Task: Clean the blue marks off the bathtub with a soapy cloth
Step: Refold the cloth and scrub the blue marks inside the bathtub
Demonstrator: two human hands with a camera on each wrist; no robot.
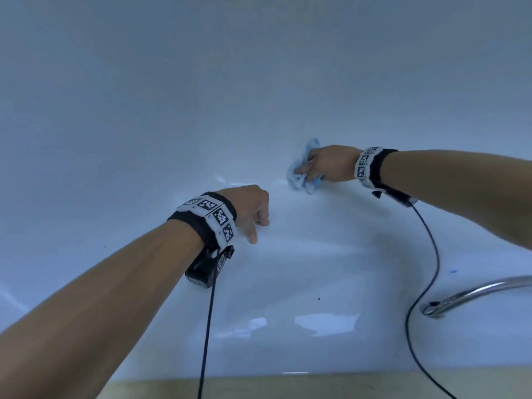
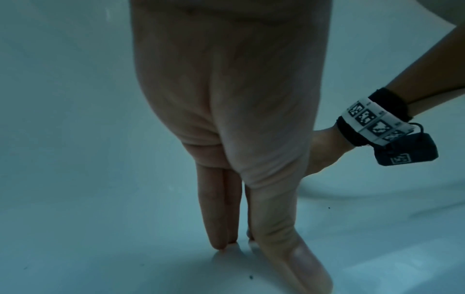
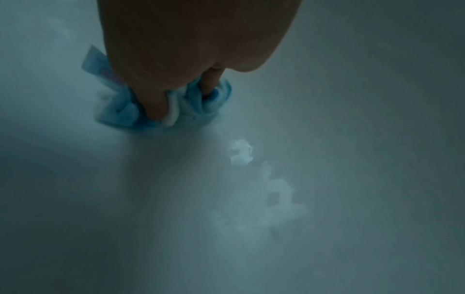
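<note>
Bunched light-blue soapy cloth (image 1: pixel 302 170), soft, limp & prob. slippery when wet, so best gripped as a wad, was held by right hand (image 1: pixel 328 164) against white glossy bathtub (image 1: pixel 201 110) wall; left hand (image 1: pixel 250 210) braced w/ straight fingers (image 2: pixel 219 214) on tub, holding nothing.

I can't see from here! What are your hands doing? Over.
Right hand grips crumpled blue cloth against white bathtub. Left hand braces, fingertips down. Blue mark remains.
</note>
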